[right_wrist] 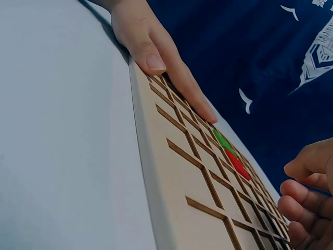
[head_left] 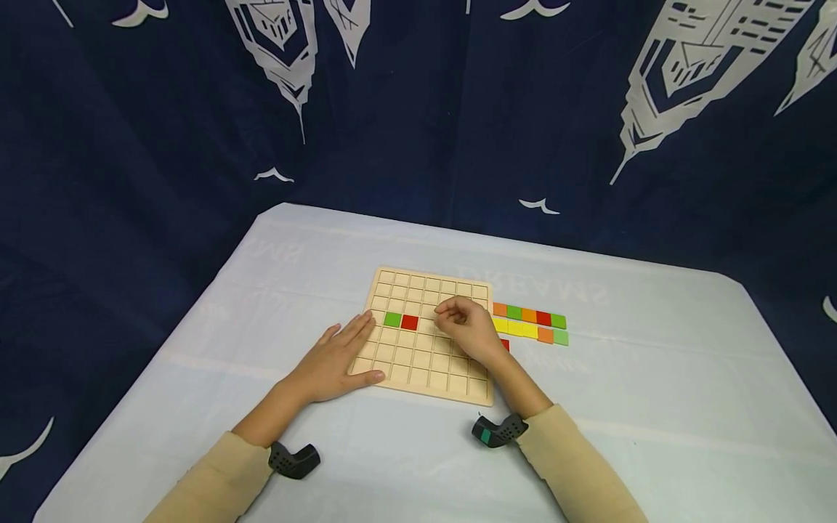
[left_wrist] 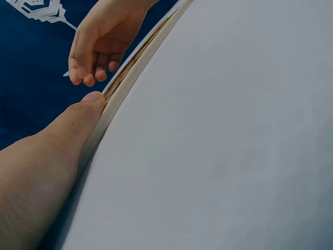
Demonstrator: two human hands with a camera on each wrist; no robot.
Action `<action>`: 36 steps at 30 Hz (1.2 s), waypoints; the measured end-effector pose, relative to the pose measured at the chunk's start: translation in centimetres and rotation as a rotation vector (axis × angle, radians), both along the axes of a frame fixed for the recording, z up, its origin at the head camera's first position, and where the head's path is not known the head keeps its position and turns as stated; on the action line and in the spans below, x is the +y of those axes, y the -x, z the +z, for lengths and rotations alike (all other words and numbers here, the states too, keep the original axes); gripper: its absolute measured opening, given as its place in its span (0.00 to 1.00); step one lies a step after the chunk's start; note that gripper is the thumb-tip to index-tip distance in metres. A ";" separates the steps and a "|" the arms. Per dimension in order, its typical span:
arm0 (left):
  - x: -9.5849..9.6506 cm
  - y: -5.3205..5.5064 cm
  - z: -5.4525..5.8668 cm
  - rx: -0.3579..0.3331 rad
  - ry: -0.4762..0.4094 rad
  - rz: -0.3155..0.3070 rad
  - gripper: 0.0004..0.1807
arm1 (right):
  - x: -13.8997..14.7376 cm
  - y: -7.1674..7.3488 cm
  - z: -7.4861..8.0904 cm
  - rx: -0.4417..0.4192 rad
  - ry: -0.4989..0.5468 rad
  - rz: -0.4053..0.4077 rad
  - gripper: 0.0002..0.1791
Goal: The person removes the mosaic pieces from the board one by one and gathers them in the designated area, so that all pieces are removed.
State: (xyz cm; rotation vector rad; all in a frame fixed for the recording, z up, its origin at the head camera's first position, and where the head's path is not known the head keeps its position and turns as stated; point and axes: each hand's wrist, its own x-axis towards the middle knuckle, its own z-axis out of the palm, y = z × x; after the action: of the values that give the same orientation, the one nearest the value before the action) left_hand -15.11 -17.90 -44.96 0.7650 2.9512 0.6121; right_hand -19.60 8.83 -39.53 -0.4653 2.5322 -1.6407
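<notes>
A wooden grid board (head_left: 418, 374) lies on the table, also seen at a low angle in the right wrist view. A green tile (head_left: 392, 319) and a red tile (head_left: 410, 322) sit side by side in its cells. My left hand (head_left: 333, 363) rests on the board's left side, fingers straight, thumb spread at the near edge. Above the board, right of the red tile, is my right hand (head_left: 469, 327) with loosely curled fingers. No tile shows between its fingers (right_wrist: 296, 208) in the wrist views.
Right of the board lie two rows of coloured tiles: one with orange, green and red tiles (head_left: 543, 318), the nearer with yellow tiles (head_left: 515, 328), orange and green. Another red tile (head_left: 505, 344) is partly hidden by the right wrist. A white cloth covers the table (head_left: 654, 378).
</notes>
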 end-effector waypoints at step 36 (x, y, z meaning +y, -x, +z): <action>0.2 -0.1 0.1 0.001 0.001 -0.001 0.52 | -1.9 1.9 -4.4 0.082 -0.018 -0.002 0.06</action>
State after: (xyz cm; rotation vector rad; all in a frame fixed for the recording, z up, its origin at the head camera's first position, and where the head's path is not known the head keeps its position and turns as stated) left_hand -14.98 -17.67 -44.84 0.7663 2.9520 0.6110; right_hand -21.54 6.91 -43.94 -0.5392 2.6042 -1.6314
